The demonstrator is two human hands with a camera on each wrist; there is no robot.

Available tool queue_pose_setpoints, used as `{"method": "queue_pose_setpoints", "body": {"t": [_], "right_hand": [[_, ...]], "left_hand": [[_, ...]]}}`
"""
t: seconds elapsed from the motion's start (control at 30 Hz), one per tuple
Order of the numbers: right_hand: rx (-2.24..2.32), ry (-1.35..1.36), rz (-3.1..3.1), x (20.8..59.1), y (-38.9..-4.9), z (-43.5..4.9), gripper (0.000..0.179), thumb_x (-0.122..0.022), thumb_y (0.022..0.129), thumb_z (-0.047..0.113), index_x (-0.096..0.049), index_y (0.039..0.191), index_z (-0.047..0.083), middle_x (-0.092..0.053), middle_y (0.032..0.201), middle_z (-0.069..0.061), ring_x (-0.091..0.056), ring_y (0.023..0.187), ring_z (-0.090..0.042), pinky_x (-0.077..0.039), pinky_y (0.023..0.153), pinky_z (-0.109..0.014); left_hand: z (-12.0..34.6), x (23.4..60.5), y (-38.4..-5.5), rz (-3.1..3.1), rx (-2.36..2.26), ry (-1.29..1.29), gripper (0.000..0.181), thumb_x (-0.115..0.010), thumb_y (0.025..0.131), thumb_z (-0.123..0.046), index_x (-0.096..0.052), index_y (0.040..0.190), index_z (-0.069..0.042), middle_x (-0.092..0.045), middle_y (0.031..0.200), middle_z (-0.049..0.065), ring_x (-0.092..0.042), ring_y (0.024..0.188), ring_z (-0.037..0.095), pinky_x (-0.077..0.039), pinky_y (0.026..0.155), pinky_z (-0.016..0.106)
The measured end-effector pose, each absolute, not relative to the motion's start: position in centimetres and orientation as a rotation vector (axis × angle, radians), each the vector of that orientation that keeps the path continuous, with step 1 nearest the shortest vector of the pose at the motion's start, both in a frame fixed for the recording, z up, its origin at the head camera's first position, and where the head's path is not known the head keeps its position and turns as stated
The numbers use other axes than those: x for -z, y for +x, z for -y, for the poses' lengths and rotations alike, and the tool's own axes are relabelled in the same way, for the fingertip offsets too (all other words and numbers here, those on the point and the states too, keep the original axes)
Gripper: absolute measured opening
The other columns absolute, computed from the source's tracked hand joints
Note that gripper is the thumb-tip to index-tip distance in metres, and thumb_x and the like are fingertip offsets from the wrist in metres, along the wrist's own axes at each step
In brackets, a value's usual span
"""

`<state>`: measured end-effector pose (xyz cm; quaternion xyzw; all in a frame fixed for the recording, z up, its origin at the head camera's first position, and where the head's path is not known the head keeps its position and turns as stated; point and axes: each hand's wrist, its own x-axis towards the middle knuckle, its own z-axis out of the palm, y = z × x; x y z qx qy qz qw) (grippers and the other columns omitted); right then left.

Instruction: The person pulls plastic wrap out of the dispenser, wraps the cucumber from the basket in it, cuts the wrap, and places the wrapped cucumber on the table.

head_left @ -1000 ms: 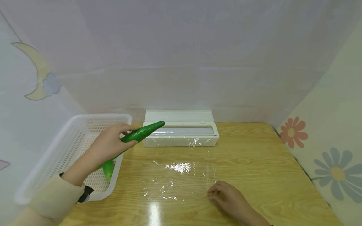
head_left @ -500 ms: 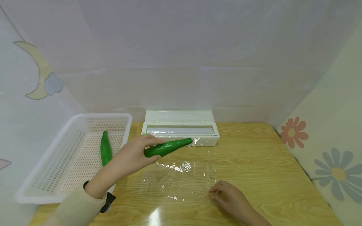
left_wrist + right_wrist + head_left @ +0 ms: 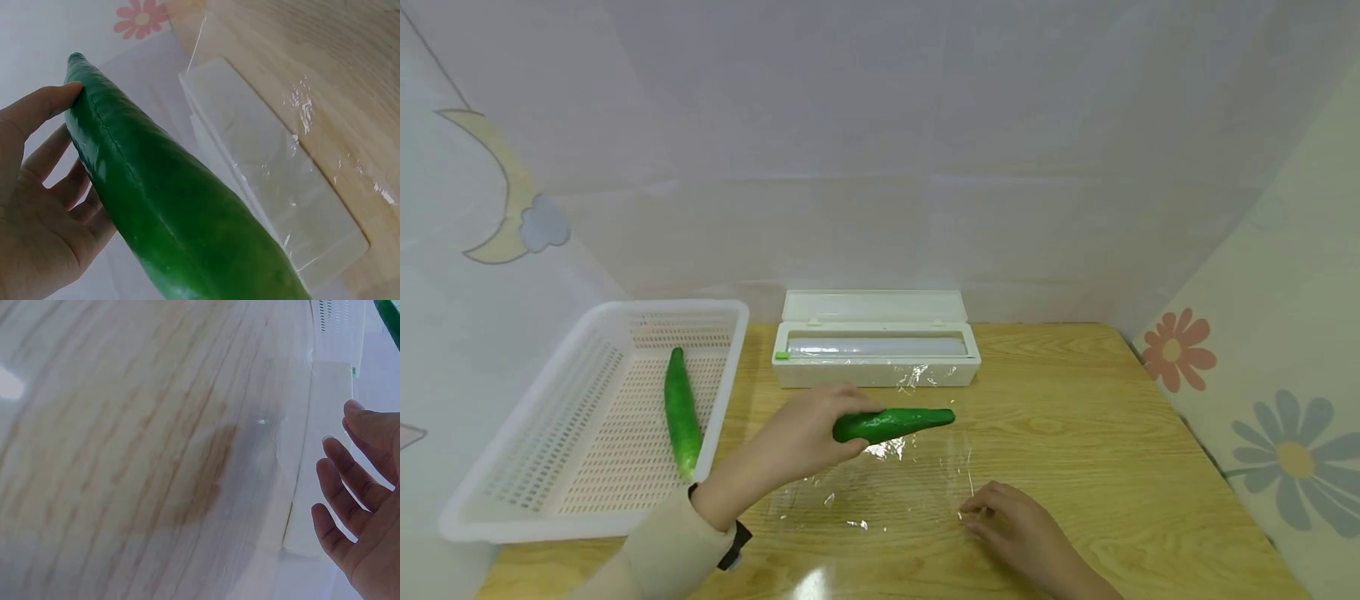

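My left hand [image 3: 831, 425] grips a green cucumber [image 3: 898, 423] above the sheet of clear plastic wrap [image 3: 880, 492]. Its narrow end points right in the head view. Up close in the left wrist view, thumb and fingers hold the cucumber [image 3: 144, 169] near that slim end. My right hand [image 3: 1015, 529] is at the right edge of the wrap, fingers loosely bent and holding nothing. The wrap runs forward from a white dispenser box [image 3: 880, 374], whose lid stands up and whose roll [image 3: 880, 347] shows inside.
A white perforated basket [image 3: 587, 521] stands on the left of the wooden table [image 3: 1075, 417]. One more cucumber [image 3: 681, 408] lies in it. Walls close in the table at the back and both sides.
My left hand has carried the cucumber from over the basket rightward and nearer, to above the wrap. The right hand has hardly moved.
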<state>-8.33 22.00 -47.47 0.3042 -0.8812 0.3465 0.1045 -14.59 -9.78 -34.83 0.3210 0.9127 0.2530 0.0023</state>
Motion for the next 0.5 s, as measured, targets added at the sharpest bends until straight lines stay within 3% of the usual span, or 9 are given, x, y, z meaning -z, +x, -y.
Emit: {"method": "queue_pose_setpoints", "body": {"t": [0.33, 0.5], "right_hand": [[-0.987, 0.839, 2.637, 47.1, -7.9, -22.5, 0.024, -0.081, 0.080, 0.007, -0.070, 0.096, 0.020, -0.065, 0.092, 0.014, -0.059, 0.080, -0.005, -0.054, 0.068, -0.028], [-0.979, 0.818, 2.654, 47.0, -7.8, -22.6, 0.024, -0.081, 0.080, 0.008, -0.070, 0.097, 0.021, -0.065, 0.092, 0.015, -0.059, 0.081, -0.005, -0.054, 0.068, -0.028]], "left_hand": [[7.6, 39.3, -15.5, -2.751, -0.732, 1.048, 0.046, -0.079, 0.085, -0.021, -0.067, 0.129, -0.019, -0.065, 0.124, 0.000, -0.060, 0.106, 0.018, -0.051, 0.083, 0.029], [6.6, 41.2, -15.8, -2.744, -0.664, 1.090, 0.045, -0.080, 0.083, -0.022, -0.069, 0.127, -0.022, -0.065, 0.123, -0.001, -0.059, 0.110, 0.017, -0.051, 0.087, 0.030]]}}
